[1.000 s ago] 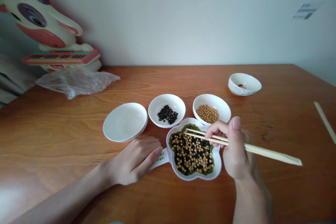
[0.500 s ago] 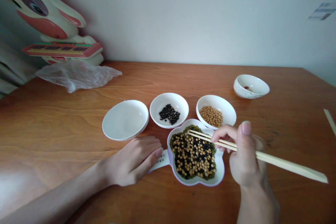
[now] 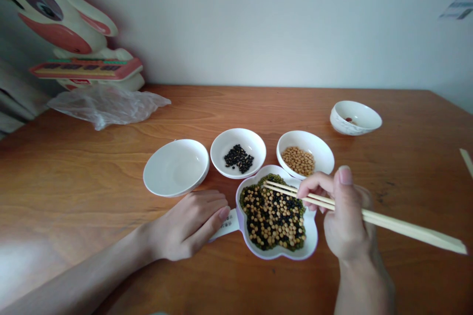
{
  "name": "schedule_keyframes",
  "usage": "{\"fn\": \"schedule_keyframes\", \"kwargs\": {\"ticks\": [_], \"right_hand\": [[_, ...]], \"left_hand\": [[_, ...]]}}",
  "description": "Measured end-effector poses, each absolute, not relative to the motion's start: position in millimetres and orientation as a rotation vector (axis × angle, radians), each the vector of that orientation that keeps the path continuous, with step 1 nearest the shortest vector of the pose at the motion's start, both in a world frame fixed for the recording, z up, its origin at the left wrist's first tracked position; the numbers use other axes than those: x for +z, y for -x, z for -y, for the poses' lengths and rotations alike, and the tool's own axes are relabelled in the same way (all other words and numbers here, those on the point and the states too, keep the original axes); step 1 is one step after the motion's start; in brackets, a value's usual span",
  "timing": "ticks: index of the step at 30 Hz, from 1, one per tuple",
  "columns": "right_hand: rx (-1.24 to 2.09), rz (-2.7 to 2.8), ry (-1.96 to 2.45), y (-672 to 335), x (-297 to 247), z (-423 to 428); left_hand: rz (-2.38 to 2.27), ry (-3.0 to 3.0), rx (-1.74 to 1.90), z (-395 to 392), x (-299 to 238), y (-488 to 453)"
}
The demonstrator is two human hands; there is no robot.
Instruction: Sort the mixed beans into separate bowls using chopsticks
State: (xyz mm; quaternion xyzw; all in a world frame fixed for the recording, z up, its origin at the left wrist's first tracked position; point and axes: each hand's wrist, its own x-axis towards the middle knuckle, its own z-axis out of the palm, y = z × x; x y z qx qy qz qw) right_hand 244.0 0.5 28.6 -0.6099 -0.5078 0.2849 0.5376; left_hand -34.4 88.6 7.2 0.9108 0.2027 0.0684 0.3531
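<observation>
My right hand (image 3: 342,211) grips a pair of light wooden chopsticks (image 3: 399,224). Their tips are among the beans near the top of a flower-shaped white dish (image 3: 312,236) with a lilac rim. I cannot tell whether a bean is between the tips. Pale soybeans, black beans and green mung beans (image 3: 273,214) lie mixed in that dish. On its left side, my left hand (image 3: 195,229) is closed over the handle, which bears a white printed label (image 3: 229,224). Behind the dish stand a bowl of black beans (image 3: 239,158) and a bowl of soybeans (image 3: 298,160).
An empty white bowl (image 3: 176,167) stands left of the black beans. At the back right is another bowl (image 3: 354,118) with a few reddish bits. A clear plastic bag (image 3: 111,106) lies before a cow-shaped toy keyboard (image 3: 88,69). A wooden stick (image 3: 466,161) shows at the right edge.
The view has shifted slightly. My left hand stays at the handle, and the chopstick tips remain at nearly the same spot in the dish.
</observation>
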Motion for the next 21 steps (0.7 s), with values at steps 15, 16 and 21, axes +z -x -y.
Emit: {"fn": "schedule_keyframes", "kwargs": {"ticks": [15, 16, 21], "right_hand": [[0.598, 1.302, 1.467, -243.0, 26.9, 1.6], [0.584, 1.294, 1.464, -243.1, 26.9, 2.1], [0.568, 1.247, 1.459, -242.8, 26.5, 3.3]], "left_hand": [[-0.530, -2.345, 0.163, -88.3, 6.3, 34.1], [-0.528, -2.344, 0.161, -88.1, 6.4, 34.2], [-0.517, -2.347, 0.173, -87.8, 6.0, 34.2]]}}
